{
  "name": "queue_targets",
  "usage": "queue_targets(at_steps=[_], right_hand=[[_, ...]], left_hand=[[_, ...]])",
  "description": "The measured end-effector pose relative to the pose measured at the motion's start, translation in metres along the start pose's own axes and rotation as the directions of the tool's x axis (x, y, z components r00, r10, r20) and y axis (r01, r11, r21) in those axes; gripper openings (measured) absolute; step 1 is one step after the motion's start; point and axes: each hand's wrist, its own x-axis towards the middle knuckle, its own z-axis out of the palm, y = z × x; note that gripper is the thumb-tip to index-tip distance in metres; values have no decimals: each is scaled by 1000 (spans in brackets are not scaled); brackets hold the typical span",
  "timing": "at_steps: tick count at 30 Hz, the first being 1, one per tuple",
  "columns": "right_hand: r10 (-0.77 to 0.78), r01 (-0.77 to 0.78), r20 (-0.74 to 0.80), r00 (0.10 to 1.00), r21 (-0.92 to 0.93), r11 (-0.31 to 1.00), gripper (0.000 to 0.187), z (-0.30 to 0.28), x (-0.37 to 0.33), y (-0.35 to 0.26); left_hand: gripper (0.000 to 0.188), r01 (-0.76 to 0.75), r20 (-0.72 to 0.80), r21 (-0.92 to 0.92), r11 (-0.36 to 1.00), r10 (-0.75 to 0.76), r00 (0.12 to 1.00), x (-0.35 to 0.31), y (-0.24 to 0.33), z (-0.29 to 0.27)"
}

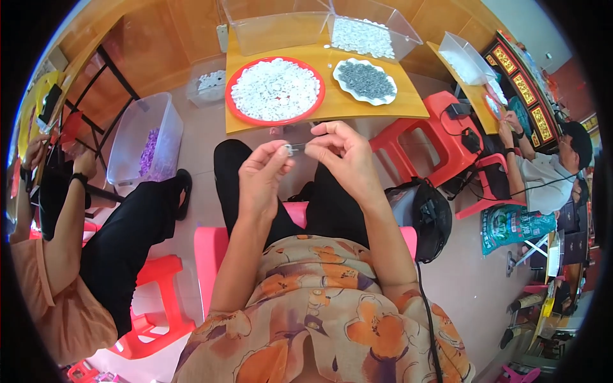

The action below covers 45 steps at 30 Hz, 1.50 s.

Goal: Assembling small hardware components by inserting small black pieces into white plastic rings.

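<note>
Above my lap, my left hand (262,179) pinches a small white ring-shaped piece (289,150) between thumb and fingertips. My right hand (348,156) is closed at the fingertips on a thin, metallic-looking pin (299,147), whose other end meets the white piece. Just beyond my hands, a round red tray (229,96) on the wooden table holds a heap of white ring-shaped pieces (274,89). To its right, a white wavy-edged plate (387,100) carries a pile of small grey parts (365,81).
Clear plastic bins (278,32) stand along the back of the table (408,105), one holding white pieces (363,37). Red stools (440,140) and a black bag (431,217) are at my right. A floor bin (143,140) and co-worker (64,293) are left; another person (549,172) sits right.
</note>
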Motion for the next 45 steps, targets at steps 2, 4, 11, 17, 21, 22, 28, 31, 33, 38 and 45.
queue_targets(at_steps=[2, 4, 11, 17, 21, 22, 28, 31, 33, 38, 45], right_hand=[[5, -6, -19, 1000, -85, 996, 24, -12, 23, 31], [-93, 59, -129, 987, -249, 967, 19, -40, 56, 69], [-149, -33, -231, 962, -634, 772, 21, -129, 149, 123], [-265, -9, -60, 962, -982, 190, 24, -77, 156, 135], [-291, -43, -50, 955, -999, 31, 9, -90, 165, 157], [-335, -68, -77, 939, -997, 40, 11, -91, 167, 159], [-367, 26, 14, 930, -999, 29, 12, -88, 172, 165], [-362, 35, 29, 932, -999, 10, 11, -86, 177, 164], [-288, 33, 41, 957, -999, -35, 10, -86, 180, 160], [-264, 79, -9, 964, -944, 320, 15, -26, 187, 101], [-95, 174, 146, 985, -830, 530, 21, 59, 222, 97]], left_hand=[[15, -14, -12, -26, 1000, 14, 1000, 3, 6, -9], [15, -25, -3, -52, 998, 25, 1000, 4, 11, -15], [14, 41, -23, -151, 988, -45, 999, 12, 15, -14], [13, 22, -30, -148, 989, -27, 999, 8, 26, -22], [13, 5, -16, -167, 986, -8, 1000, 8, 32, -24], [13, -3, -23, -172, 985, -1, 1000, 8, 33, -26], [15, -8, -49, -207, 978, -2, 999, 8, 36, -32], [15, -3, -39, -219, 976, -6, 999, 8, 37, -33], [14, 0, -32, -224, 975, -8, 999, 8, 39, -33], [15, 5, -30, -229, 973, -13, 999, 12, 39, -39], [15, 32, -58, -213, 976, -45, 997, 10, 45, -40]])
